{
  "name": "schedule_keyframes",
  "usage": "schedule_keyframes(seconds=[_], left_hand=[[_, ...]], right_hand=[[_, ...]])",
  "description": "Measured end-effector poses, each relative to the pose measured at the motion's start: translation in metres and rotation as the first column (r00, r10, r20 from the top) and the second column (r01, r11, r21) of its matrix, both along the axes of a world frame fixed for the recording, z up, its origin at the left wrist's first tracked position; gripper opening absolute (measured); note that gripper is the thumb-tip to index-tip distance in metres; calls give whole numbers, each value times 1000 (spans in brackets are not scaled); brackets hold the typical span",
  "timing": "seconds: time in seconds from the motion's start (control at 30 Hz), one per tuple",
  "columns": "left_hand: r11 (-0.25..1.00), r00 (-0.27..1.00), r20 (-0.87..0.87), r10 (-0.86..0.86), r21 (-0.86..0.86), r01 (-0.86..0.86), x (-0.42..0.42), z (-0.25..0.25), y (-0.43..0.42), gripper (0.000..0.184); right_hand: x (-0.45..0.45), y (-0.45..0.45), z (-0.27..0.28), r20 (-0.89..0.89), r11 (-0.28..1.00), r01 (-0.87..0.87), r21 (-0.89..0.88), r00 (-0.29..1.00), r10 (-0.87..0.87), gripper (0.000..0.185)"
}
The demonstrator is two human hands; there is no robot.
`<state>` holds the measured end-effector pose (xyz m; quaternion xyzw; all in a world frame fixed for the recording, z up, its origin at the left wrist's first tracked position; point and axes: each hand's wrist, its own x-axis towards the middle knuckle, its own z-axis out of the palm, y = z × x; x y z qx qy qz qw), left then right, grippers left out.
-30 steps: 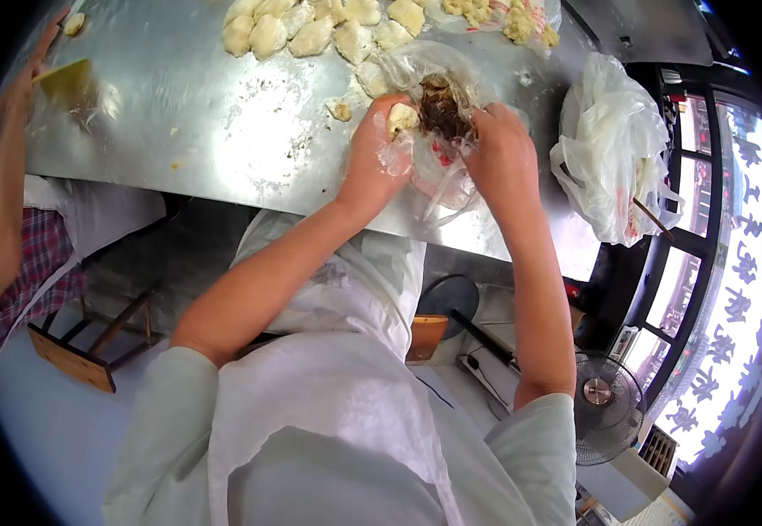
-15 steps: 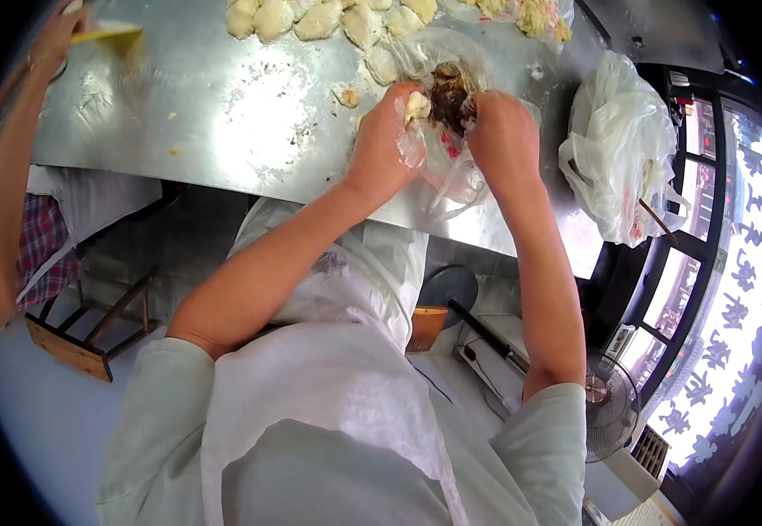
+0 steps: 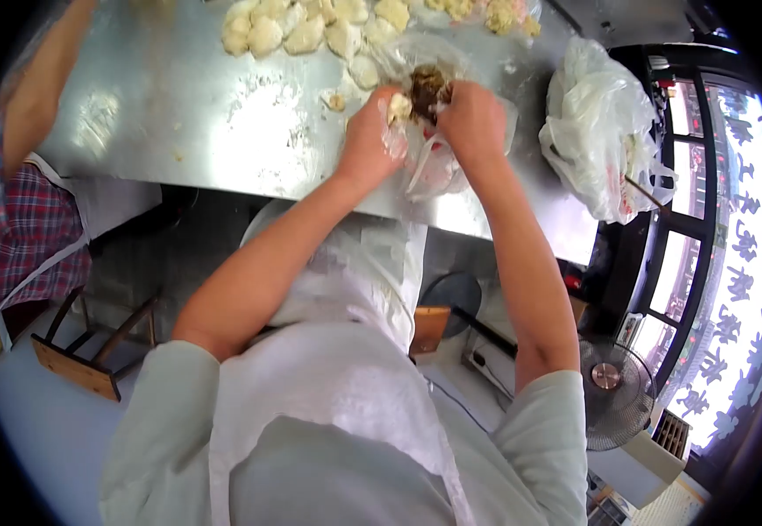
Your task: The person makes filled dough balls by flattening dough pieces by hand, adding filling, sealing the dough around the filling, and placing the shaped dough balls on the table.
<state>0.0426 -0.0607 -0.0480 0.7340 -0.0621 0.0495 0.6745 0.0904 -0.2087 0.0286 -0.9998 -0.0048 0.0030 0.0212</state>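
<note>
My left hand (image 3: 369, 138) is closed around a small piece of pale dough (image 3: 399, 109), which shows at its fingertips; some clear plastic hangs by its palm. My right hand (image 3: 472, 121) has its fingers closed at the right side of a dark brown lump of filling (image 3: 426, 85). The lump sits in an opened clear plastic bag (image 3: 438, 167) with red print, spread on the metal table (image 3: 197, 123). What exactly lies between the right fingertips is hidden. Beyond the left hand are several flattened dough pieces (image 3: 305, 36) in a cluster.
Yellowish crumbly mounds (image 3: 505, 16) lie at the far edge. A white plastic bag (image 3: 605, 131) with a stick poking out stands at the right. Another person's arm (image 3: 43, 88) reaches over the table on the left. Below are a wooden stool (image 3: 78, 364) and a fan (image 3: 607, 377).
The view has shifted slightly, so the table sits a little higher and further left. The other person's hand and the yellow tool have left the view. My hands keep nearly the same hold.
</note>
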Motion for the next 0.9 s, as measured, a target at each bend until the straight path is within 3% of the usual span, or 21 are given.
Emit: schedule_keyframes(seconds=[0.17,0.27,0.37,0.47,0.67,0.87,0.9], left_hand=[[998,999,-41,-24,-52,22,-3,3,9,34],[997,999,9,-35,-72,36,5,-8,4,35],[998,999,11,-37,-42,37,3,-9,7,35],[997,999,-4,-49,-55,48,5,-5,6,35],[998,998,-64,-26,-61,22,3,0,5,35],[998,996,-81,-33,-48,29,3,0,8,34],[998,995,-96,-36,-47,31,3,1,7,34]], right_hand=[[-7,-32,-10,71,951,-164,262,986,151,17],[-9,-23,13,103,978,-203,43,975,198,18],[-6,-15,15,74,938,-346,15,936,344,20],[4,-10,10,-67,942,-337,0,940,336,31],[16,-6,5,-156,930,-364,-55,923,352,37],[12,-12,-11,27,902,-429,46,903,428,25],[12,-13,-14,59,924,-343,171,939,338,26]])
